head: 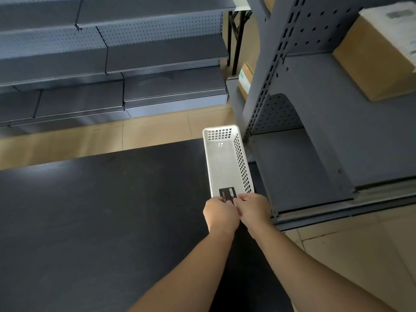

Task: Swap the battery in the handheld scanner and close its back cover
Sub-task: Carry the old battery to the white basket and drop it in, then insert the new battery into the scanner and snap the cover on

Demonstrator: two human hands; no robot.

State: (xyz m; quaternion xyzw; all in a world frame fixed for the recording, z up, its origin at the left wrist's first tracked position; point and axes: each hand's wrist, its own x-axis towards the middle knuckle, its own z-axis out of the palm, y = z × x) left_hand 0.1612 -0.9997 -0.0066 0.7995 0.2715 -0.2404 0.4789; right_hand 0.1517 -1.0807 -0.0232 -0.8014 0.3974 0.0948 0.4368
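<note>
A flat black battery (227,192) with a white label and small print shows just above my hands, over the near end of a white perforated basket (242,158). My left hand (220,213) and my right hand (253,209) are pressed together, and both pinch the battery's lower edge with the fingertips. The scanner is hidden or out of view; I cannot tell whether my hands cover it. The basket looks empty apart from the battery at its near end.
The basket lies at the right edge of a dark table (101,221). Grey metal shelving (315,154) stands close on the right and holds a cardboard box (371,64). More grey shelves (112,64) stand beyond the table, across a tan floor (146,134).
</note>
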